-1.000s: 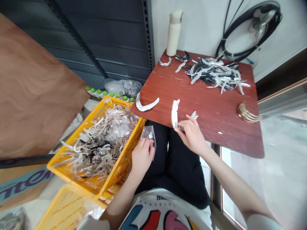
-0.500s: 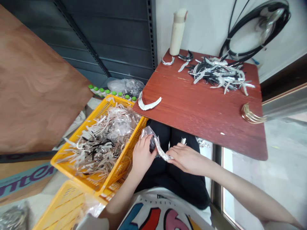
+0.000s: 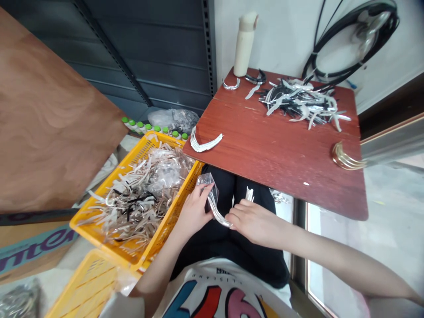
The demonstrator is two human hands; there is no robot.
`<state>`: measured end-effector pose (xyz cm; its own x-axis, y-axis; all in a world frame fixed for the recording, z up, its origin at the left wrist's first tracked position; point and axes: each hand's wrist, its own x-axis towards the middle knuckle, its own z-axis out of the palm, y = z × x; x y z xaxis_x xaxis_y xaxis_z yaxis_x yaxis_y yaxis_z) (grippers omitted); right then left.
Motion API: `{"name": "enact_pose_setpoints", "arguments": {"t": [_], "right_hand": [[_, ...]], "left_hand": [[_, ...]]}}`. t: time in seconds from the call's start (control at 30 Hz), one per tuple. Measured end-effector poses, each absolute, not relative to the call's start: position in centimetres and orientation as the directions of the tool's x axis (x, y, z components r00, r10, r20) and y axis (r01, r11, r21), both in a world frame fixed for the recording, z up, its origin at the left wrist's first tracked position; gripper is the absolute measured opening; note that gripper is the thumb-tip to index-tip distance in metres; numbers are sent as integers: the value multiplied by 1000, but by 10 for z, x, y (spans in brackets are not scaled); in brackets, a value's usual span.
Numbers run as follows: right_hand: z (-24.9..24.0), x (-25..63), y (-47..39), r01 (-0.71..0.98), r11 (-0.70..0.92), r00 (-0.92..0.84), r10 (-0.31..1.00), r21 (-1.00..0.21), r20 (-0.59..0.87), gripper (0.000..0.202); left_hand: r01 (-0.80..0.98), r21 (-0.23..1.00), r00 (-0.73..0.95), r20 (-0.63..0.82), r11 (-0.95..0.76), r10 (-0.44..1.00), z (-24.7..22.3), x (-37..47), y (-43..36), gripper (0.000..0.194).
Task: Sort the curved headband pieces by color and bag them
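Above my lap, a stack of curved white and silvery strips point(image 3: 218, 215) bends between my two hands. My left hand point(image 3: 196, 208) is closed on a small clear plastic bag point(image 3: 208, 180), with the stack's upper end at its mouth; how far in it reaches is hard to see. My right hand point(image 3: 247, 217) is closed round the other part of the stack, whose white tips point(image 3: 249, 194) poke out above the knuckles. On the near left corner of the brown table point(image 3: 271, 150) lies another curved bundle of white strips point(image 3: 205, 145).
Left of my legs stands a yellow crate point(image 3: 137, 267) heaped with loose strips and plastic. A pile of black, silver and white strips point(image 3: 301, 104), a cream bottle point(image 3: 245, 44) and gold curved pieces point(image 3: 346, 158) are on the table. Green-capped bottles point(image 3: 149, 127) line up behind the crate.
The lower end of the stack has shifted slightly left with my right hand, and more white tips show above it. My left hand has tilted a little, still on the bag.
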<state>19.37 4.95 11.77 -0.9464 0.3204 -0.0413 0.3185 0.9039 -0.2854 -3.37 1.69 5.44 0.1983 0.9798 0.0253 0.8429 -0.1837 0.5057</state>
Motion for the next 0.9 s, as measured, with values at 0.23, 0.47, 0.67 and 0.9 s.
{"name": "enact_pose_setpoints", "arguments": {"t": [0.23, 0.47, 0.67, 0.9], "right_hand": [[104, 194, 62, 310, 906, -951, 298, -286, -87, 11], [103, 187, 62, 406, 887, -913, 400, -220, -73, 15], [99, 169, 57, 445, 871, -891, 454, -208, -5, 18], [75, 157, 57, 502, 845, -853, 519, -184, 55, 19]], "left_hand": [[850, 490, 267, -83, -194, 960, 59, -43, 22, 73], [887, 371, 269, 69, -275, 961, 67, -37, 12, 60], [862, 336, 359, 129, -381, 925, 74, -21, -2, 63], [854, 454, 268, 32, -253, 963, 53, -21, -3, 65]]}}
